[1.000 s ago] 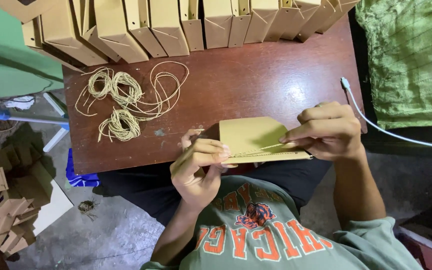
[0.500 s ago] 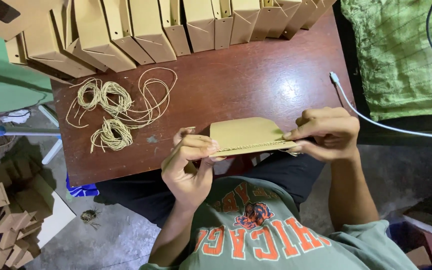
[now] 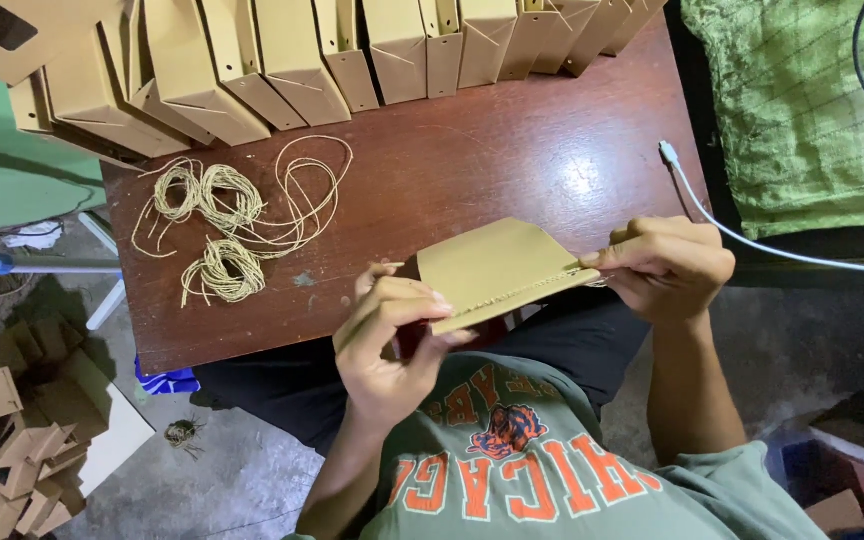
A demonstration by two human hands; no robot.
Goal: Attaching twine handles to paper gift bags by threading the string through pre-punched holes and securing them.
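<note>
A person seen from above, wearing a pale sage-green short-sleeved T-shirt (image 3: 552, 480) with arched orange block lettering outlined in white and a small orange-and-dark animal-head emblem (image 3: 507, 430) on the chest. Dark shorts or trousers (image 3: 282, 395) cover the lap. Both forearms are bare, without watch or rings.
</note>
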